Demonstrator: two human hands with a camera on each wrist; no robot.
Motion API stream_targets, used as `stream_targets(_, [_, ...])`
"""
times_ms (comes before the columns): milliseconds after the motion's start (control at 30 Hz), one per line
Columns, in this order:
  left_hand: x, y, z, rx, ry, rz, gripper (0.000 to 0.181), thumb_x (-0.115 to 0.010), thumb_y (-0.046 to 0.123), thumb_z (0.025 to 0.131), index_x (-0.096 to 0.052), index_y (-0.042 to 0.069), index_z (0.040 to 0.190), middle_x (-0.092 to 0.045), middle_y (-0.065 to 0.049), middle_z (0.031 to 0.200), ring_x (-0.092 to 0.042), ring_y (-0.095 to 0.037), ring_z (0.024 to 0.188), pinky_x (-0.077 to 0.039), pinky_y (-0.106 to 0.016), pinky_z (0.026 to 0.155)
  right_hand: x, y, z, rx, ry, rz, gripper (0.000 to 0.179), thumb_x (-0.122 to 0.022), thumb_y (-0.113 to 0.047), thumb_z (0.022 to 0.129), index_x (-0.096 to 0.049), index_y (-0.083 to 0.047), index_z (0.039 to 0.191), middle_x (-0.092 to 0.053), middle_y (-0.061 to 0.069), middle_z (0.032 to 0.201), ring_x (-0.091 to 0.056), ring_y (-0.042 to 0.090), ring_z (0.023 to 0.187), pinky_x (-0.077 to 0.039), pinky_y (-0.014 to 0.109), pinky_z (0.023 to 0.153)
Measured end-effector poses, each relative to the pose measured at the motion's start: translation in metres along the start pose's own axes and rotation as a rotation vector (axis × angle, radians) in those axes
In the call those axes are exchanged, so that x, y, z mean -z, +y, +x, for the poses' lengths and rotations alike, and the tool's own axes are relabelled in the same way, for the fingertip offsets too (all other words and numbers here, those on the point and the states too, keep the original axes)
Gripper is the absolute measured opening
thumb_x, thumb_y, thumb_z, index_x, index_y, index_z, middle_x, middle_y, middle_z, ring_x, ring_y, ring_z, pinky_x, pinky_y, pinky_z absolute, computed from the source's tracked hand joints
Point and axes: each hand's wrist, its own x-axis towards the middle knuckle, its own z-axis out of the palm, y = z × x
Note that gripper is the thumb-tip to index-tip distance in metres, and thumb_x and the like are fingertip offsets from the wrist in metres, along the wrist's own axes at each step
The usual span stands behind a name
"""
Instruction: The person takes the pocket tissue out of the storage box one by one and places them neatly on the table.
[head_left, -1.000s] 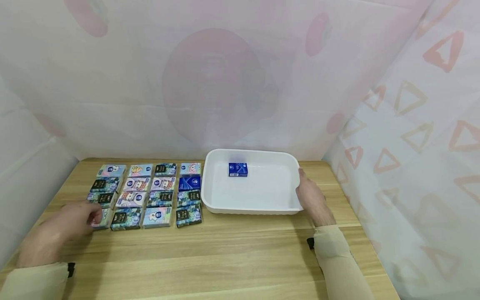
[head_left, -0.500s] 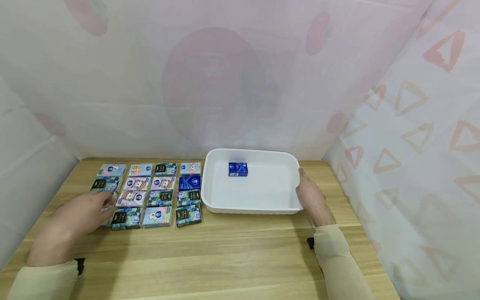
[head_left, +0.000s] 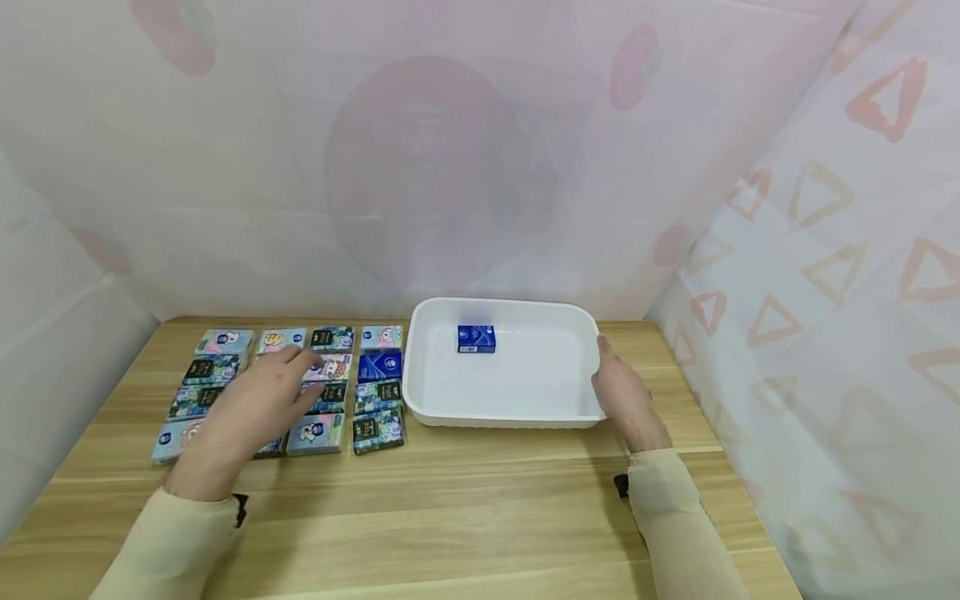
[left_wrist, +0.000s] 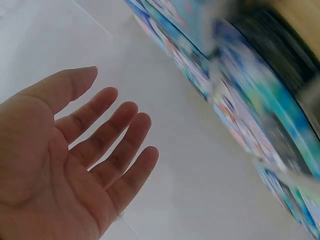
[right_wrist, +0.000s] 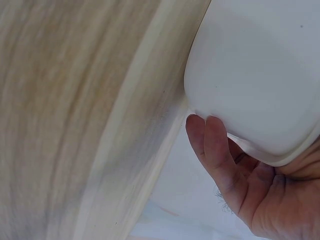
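Observation:
My left hand [head_left: 251, 408] hovers over the rows of small printed packs that look like pocket tissues, hiding some of them in the head view. In the left wrist view the same hand [left_wrist: 95, 145] has its fingers spread loosely and nothing in the palm; the packs beside it are blurred. A light-blue pack [head_left: 174, 440] lies at the front left corner of the rows. On the right, my right hand [head_left: 624, 393] grips the end of the white tray [head_left: 525, 387], with fingers [right_wrist: 216, 142] against its outer wall under the rim. One dark-blue pack [head_left: 476, 338] lies inside the tray.
The packs stand in rows left of the tray; a dark-blue pack [head_left: 379, 365] and a dark floral pack [head_left: 378, 431] are nearest it. Wooden tabletop [head_left: 420, 517] spreads in front. A printed cloth backdrop [head_left: 450, 208] rises behind and at both sides.
My left hand has moved right and away from the front left corner, and the light-blue pack there now sits further left. The right hand and tray have stayed put.

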Motion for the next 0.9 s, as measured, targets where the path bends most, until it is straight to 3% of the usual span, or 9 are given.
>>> stream_targets(200, [-0.007,0.024,0.021,-0.036,-0.004,-0.015,0.042,-0.08,0.021,0.113,-0.073,-0.001,0.147,-0.077,-0.025,0.14,-0.079,-0.042,0.115,-0.07,-0.063,0.099,-0.001,0.0,0.0,-0.008,-0.004,0.006,0.07,-0.047,0.001,0.115,-0.024,0.006,0.182,-0.073,0.025,0.085,-0.068,0.027,0.064,-0.05,0.035,0.05])
stream_targets(600, [-0.028,0.07,0.063,-0.14,0.051,-0.021,0.035,-0.08,0.019,0.113,-0.075,-0.001,0.142,-0.079,-0.02,0.135,-0.078,-0.038,0.116,-0.071,-0.056,0.101,-0.001,-0.001,0.0,-0.021,-0.009,-0.001,0.07,-0.046,0.0,0.116,-0.024,0.006,0.182,-0.074,0.026,0.086,-0.07,0.028,0.064,-0.052,0.036,0.05])
stream_targets(767, [-0.041,0.088,0.08,-0.15,0.052,-0.027,0.035,-0.081,0.021,0.113,-0.075,0.002,0.141,-0.079,-0.018,0.135,-0.078,-0.035,0.113,-0.071,-0.052,0.096,-0.001,-0.002,-0.001,-0.028,-0.008,0.004,0.07,-0.045,-0.001,0.116,-0.024,0.005,0.182,-0.077,0.03,0.093,-0.073,0.03,0.066,-0.055,0.038,0.052])
stream_targets(900, [-0.051,0.103,0.094,-0.151,0.038,-0.034,0.036,-0.081,0.023,0.113,-0.075,0.003,0.142,-0.079,-0.017,0.139,-0.079,-0.035,0.12,-0.071,-0.052,0.103,-0.002,-0.002,-0.001,-0.022,-0.003,0.012,0.07,-0.045,0.0,0.116,-0.025,0.005,0.182,-0.079,0.033,0.1,-0.075,0.031,0.07,-0.058,0.04,0.054])
